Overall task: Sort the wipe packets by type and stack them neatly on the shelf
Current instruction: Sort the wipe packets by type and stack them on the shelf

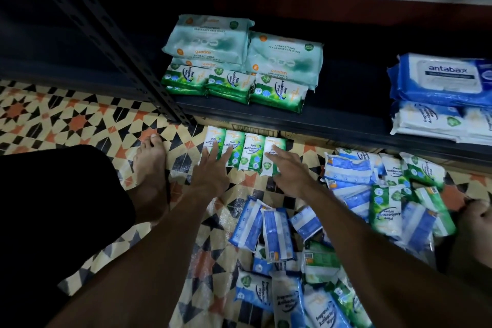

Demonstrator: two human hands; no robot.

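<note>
Several green and white pine wipe packets (246,152) lie side by side in a row on the floor just below the dark shelf (332,112). My left hand (213,170) rests flat on the left end of the row, fingers spread. My right hand (288,168) touches the rightmost packet, fingers apart. On the shelf sit pale teal guardian packs (247,45) with green pine packets (231,84) in front of them. Blue antabax packs (447,80) stand stacked at the shelf's right. A loose heap of blue and green packets (332,234) covers the floor at the lower right.
A black slotted shelf post (111,40) slants down to the patterned tile floor (66,117). My bare foot (150,168) and dark-clothed knee are at the left. Another bare foot or knee (479,224) shows at the right edge. A cardboard box edge (239,125) lies under the shelf.
</note>
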